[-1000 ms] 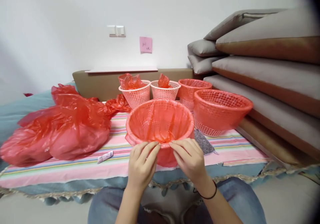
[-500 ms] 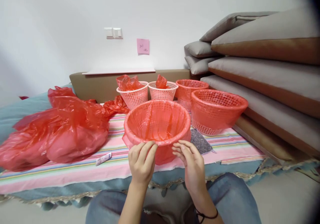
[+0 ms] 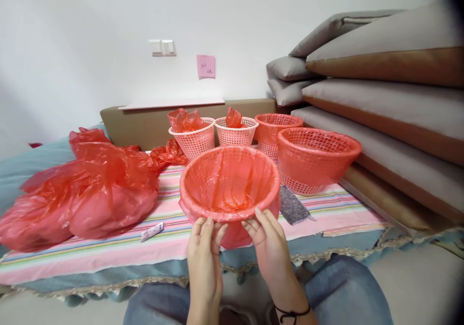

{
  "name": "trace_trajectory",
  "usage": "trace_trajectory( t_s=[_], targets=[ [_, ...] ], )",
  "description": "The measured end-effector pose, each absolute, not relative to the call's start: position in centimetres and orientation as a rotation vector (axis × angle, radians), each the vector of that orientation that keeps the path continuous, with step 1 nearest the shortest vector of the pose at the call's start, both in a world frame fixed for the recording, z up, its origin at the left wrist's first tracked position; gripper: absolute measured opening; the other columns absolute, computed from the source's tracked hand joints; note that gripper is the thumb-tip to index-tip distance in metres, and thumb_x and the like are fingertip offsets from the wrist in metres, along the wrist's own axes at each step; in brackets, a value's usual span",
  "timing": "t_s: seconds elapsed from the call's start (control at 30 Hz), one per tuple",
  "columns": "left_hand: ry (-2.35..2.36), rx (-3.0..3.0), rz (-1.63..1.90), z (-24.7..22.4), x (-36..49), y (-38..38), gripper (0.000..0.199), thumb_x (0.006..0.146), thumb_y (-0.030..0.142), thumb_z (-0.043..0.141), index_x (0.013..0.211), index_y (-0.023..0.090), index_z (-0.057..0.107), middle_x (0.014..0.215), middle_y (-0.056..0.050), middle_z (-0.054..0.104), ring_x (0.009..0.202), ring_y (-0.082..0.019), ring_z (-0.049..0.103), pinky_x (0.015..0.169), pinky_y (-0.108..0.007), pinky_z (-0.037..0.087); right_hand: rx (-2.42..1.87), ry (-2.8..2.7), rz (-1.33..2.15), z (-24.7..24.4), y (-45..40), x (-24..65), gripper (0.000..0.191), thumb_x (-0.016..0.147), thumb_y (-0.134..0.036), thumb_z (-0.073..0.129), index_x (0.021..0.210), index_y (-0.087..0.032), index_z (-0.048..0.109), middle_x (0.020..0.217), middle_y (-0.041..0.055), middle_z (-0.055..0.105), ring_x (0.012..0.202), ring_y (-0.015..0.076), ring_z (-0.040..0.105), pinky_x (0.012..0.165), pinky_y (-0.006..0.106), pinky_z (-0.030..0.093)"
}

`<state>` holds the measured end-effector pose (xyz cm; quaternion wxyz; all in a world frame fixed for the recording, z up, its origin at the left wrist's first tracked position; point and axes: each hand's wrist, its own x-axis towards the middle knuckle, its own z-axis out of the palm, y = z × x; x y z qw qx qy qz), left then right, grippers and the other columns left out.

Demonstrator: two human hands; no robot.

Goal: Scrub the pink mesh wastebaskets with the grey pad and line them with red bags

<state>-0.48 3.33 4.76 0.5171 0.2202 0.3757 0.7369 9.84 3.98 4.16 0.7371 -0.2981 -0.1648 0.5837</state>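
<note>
In front of me a basket (image 3: 186, 180) stands lined with a thin red plastic bag (image 3: 235, 238), its top folded out over the rim. My left hand (image 3: 205, 250) has its fingers and thumb closed on the bag's folded edge, left of the middle of the near rim. Right of it, my right hand (image 3: 271, 252) pinches the same edge, with a dark cord around the wrist. Beneath the rim the bag hangs loosely down the outside. Most of the basket's mesh is hidden under the red film.
Two lined baskets (image 3: 315, 165) stand at the right; two pale baskets (image 3: 192, 144) with crumpled red bags inside are behind. A red bag heap (image 3: 108, 194) lies left, near a small white tube (image 3: 152, 232). A grey cloth (image 3: 295, 206) and stacked cushions (image 3: 384, 98) are right.
Both hands have shifted slightly down at the near rim, and the fingers have turned so the left thumb side shows more. The lined basket sits slightly closer to me.
</note>
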Motion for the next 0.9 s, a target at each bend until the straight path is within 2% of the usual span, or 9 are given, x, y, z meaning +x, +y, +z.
trace_trajectory(
  t_s=[0.1,0.17,0.33,0.57,0.67,0.77,0.9],
  targets=[
    [0.897,0.496,1.769,4.9,-0.6,3.2,0.037,0.062,0.034,0.088,0.084,0.016,0.064,0.089,-0.001,0.067,0.079,-0.011,0.065,0.076,-0.025,0.06,-0.666,-0.413,1.287,3.7,3.5,9.9,0.027,0.068,-0.034,0.083,0.082,-0.018,0.066,0.078,-0.0004,0.069,0.074,0.0134,0.068,0.073,0.028,0.06],
    [0.886,0.493,1.771,4.9,-0.8,3.3,0.04,0.06,0.034,0.09,0.083,0.017,0.063,0.086,0.0,0.067,0.076,-0.011,0.065,0.073,-0.024,0.061,-0.688,-0.439,1.273,3.4,3.1,10.4,0.028,0.069,-0.037,0.083,0.079,-0.017,0.066,0.074,0.0002,0.07,0.073,0.0145,0.069,0.074,0.029,0.06],
    [0.884,0.478,1.807,5.3,-1.4,4.0,0.038,0.058,0.03,0.09,0.082,0.017,0.063,0.079,0.003,0.065,0.069,-0.009,0.061,0.065,-0.021,0.059,-0.736,-0.333,1.097,3.4,2.6,12.5,0.035,0.061,-0.04,0.087,0.075,-0.018,0.064,0.069,-0.0017,0.069,0.07,0.014,0.069,0.072,0.028,0.06],
    [0.97,0.493,1.836,7.0,-4.8,8.5,0.005,0.067,0.014,0.067,0.069,0.014,0.063,0.067,0.003,0.065,0.057,-0.007,0.059,0.053,-0.014,0.048,-0.737,-0.325,1.055,3.9,1.9,13.9,0.035,0.06,-0.038,0.088,0.079,-0.019,0.066,0.071,-0.0021,0.068,0.072,0.0131,0.067,0.073,0.027,0.059],
    [1.041,0.459,1.771,8.4,-7.3,12.0,0.014,0.069,0.008,0.058,0.058,0.015,0.055,0.049,0.005,0.054,0.04,-0.005,0.046,0.04,-0.014,0.035,-0.744,-0.347,1.081,3.1,1.7,14.1,0.031,0.063,-0.036,0.086,0.078,-0.018,0.066,0.072,-0.0021,0.067,0.072,0.0126,0.067,0.074,0.026,0.058],
    [1.065,0.465,1.668,10.0,-9.4,14.6,0.012,0.069,0.003,0.053,0.063,0.013,0.059,0.058,-0.001,0.061,0.047,-0.01,0.056,0.049,-0.019,0.045,-0.756,-0.359,1.102,2.2,1.7,14.3,0.029,0.066,-0.036,0.085,0.081,-0.018,0.068,0.074,-0.0012,0.069,0.073,0.0129,0.068,0.076,0.027,0.058],
    [1.096,0.479,1.688,10.7,-10.6,14.6,0.006,0.078,0.013,0.055,0.074,0.014,0.06,0.073,-0.006,0.066,0.059,-0.015,0.062,0.055,-0.025,0.049,-0.769,-0.372,1.134,1.8,1.9,14.2,0.034,0.066,-0.037,0.085,0.091,-0.019,0.071,0.085,0.0035,0.075,0.081,0.017,0.071,0.081,0.031,0.059]
  ],
)
